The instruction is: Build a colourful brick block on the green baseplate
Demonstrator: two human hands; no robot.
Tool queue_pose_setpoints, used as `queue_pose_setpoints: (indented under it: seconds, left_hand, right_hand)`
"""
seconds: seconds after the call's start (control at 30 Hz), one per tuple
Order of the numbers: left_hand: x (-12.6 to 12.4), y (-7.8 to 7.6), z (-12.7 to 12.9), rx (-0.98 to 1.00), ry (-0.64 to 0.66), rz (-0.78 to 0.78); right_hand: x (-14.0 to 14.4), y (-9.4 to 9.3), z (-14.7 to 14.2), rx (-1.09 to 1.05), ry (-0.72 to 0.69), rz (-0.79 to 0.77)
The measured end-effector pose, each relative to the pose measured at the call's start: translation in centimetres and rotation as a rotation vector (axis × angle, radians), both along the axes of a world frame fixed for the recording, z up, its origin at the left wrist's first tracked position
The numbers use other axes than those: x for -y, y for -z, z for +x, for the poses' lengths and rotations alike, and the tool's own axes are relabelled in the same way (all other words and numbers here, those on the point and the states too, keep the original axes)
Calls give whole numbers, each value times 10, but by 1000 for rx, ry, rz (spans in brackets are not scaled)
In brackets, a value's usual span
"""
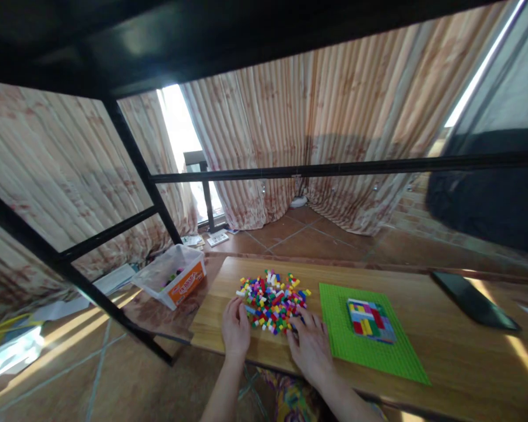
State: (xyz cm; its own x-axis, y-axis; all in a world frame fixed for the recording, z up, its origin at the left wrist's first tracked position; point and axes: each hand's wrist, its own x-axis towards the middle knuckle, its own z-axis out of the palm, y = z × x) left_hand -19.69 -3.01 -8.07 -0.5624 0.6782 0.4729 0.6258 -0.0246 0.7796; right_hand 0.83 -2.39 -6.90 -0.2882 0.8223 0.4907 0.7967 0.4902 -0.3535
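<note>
A: Where is the brick pile (270,302) being carried, relative to each grip?

B: It is being carried by the bench (457,369), nearer the left edge than the right-hand part, and is being flanked by both hands. The left hand (236,333) is being held at the near-left rim of the pile, the right hand (310,346) at the near-right rim.

A: Is a long axis being shown, and which hand is being held nearer?

B: No clear axis is being shown; a roughly round patch is being formed. The right fingers are being seen over the rim, so the right hand is being judged slightly nearer.

A: What grip state is being shown?

B: Both grips are being held narrow, fingers curled. Whether a brick is being pinched by either cannot be told.

A: What is being carried farther right?

B: A green baseplate (405,363), its left edge being closely neighboured by the right hand. A flat brick build (372,321) is being borne about its middle. Toward the far edge, a dark slab (470,299) is being carried.

A: And the surroundings?

B: The wood-grain top is being striped by sunlight at right. Beyond the left edge, a clear bin (187,287) is being supported by a reddish surface (158,319). Curtains (264,117) are being crossed by a black frame (334,169).
</note>
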Motion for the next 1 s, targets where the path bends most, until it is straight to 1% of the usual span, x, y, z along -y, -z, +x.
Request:
queue_pose_setpoints:
  seconds: [0.2,0.33,0.5,0.63,0.87,1.0]
  left_hand:
    - [1,3,-1,-7,-11,15]
    - [1,6,-1,3,-15,24]
    - [1,11,-3,23,-74,-2]
    - [1,13,-4,41,-97,-6]
    - [3,7,-2,152,-33,-29]
    - [4,3,0,195,-19,-8]
  right_hand:
    - [-1,12,-5,-54,32,21]
    - [-3,18,-6,-47,27,35]
    - [-5,24,-5,-47,14,45]
    - [-3,22,-3,-75,-3,32]
    - [1,11,-1,-26,7,-44]
    - [1,10,0,-13,3,-56]
